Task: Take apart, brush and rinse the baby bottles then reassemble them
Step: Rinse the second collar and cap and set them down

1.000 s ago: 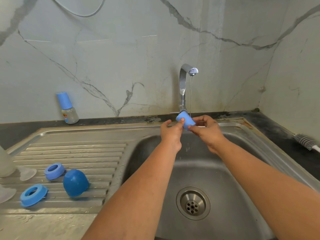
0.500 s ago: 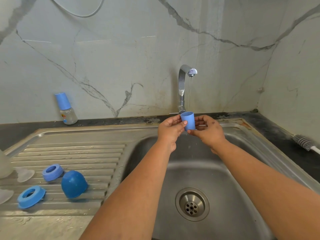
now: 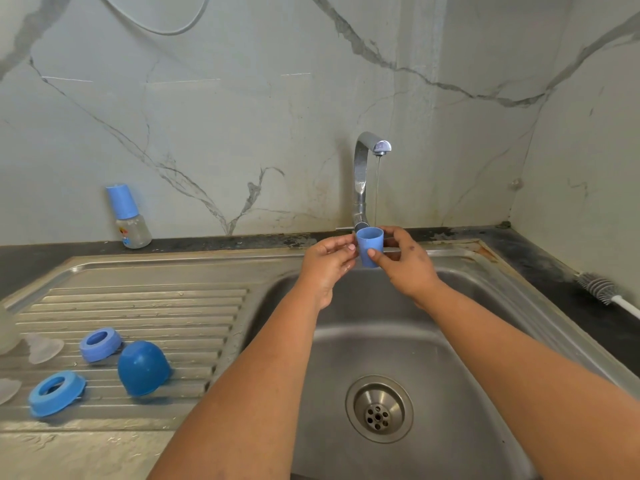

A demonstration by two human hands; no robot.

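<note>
A small light-blue bottle cap (image 3: 370, 244) stands upright, mouth up, under the thin stream from the tap (image 3: 363, 174). My right hand (image 3: 405, 265) pinches it from the right, thumb on its front. My left hand (image 3: 325, 263) touches its left side with the fingertips. On the drainboard lie a dark-blue dome cap (image 3: 142, 368), two blue collar rings (image 3: 100, 344) (image 3: 55, 393) and clear teats (image 3: 43, 348). A small assembled bottle (image 3: 129, 216) with a blue cap stands at the back wall.
The steel sink basin (image 3: 433, 341) with its drain (image 3: 379, 408) lies below my arms. A bottle brush (image 3: 602, 289) rests on the dark counter at the right. A clear bottle body (image 3: 5, 334) shows at the left edge.
The blue cap went from lying tilted in my fingers to standing upright, mouth up, under the water stream. My hands stayed at the tap.
</note>
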